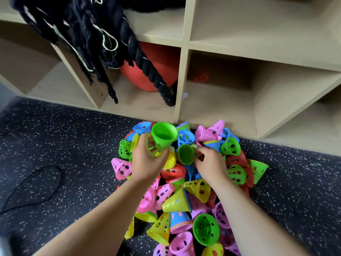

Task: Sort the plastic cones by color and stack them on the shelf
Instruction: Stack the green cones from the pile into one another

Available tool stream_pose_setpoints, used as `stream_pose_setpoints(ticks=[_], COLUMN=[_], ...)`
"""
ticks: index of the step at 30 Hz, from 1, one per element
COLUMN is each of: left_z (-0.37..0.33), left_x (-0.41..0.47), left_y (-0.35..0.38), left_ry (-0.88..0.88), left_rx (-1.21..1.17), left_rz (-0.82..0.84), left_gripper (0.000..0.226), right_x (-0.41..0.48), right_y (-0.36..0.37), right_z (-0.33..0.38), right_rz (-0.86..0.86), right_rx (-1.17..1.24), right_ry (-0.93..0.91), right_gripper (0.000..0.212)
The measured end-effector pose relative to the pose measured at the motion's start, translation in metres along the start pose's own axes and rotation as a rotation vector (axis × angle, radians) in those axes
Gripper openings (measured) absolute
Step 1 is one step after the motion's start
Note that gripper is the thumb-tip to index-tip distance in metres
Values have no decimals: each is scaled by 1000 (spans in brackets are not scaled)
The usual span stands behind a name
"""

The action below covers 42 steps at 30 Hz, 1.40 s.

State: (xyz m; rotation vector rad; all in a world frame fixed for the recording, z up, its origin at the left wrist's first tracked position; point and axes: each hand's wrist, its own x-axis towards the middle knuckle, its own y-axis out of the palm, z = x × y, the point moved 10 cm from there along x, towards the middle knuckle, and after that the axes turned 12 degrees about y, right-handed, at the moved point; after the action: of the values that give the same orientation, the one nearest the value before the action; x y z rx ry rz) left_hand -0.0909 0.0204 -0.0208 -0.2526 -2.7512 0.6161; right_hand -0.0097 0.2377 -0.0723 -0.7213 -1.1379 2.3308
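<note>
A heap of plastic cones in pink, green, yellow, blue and red lies on the speckled floor in front of the wooden shelf. My left hand grips a nested stack of green cones, wide mouth up, above the heap. My right hand pinches the tip of another green cone, whose wide mouth faces left toward the stack. A lone red cone sits at the back of the lower middle shelf compartment.
Black thick rope and netting hang over the left shelf compartments. A red ball sits in the compartment behind the rope. A thin black cord loops on the floor at left.
</note>
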Motion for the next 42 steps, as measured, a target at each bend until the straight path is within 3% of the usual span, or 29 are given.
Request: stream_pose_setpoints(ticks=[3,7,10,14,26,30,32,35,37,40,42], left_z=[3,4,2,4,-16,-21,-24,-31,-35,-36,-33], left_x=[4,6,5,4,-9,-21,-26,-29,-27,-21,-18], left_y=[-1,2,3,0,5,15,21,26,26,21,15], left_ry=[1,15,25,16,14,33,38,48,46,41,28], left_rx=[4,26,31,53,45,62,62,44,42,35,30], left_rz=[-11,-3,5,3,59,114,139,157,153,125,101], left_gripper=[42,45,46,44,42,43,43,42,43,45,44], right_x=[-6,-8,-4,0,-13,-43,-61,-75,-73,-57,-40], right_y=[14,33,40,27,-83,-139,-157,-150,-131,-121,-104], right_z=[12,18,21,22,1,13,33,76,90,65,40], right_rz=[21,189,229,129,-405,-640,-679,-486,-292,-244,-226], right_rx=[36,80,35,64,291,442,490,408,373,613,639], right_ry=[-120,-98,-100,-99,-45,-151,-259,-466,-482,-262,-98], right_gripper=[20,43,32,15,5,8,7,7,13,18,18])
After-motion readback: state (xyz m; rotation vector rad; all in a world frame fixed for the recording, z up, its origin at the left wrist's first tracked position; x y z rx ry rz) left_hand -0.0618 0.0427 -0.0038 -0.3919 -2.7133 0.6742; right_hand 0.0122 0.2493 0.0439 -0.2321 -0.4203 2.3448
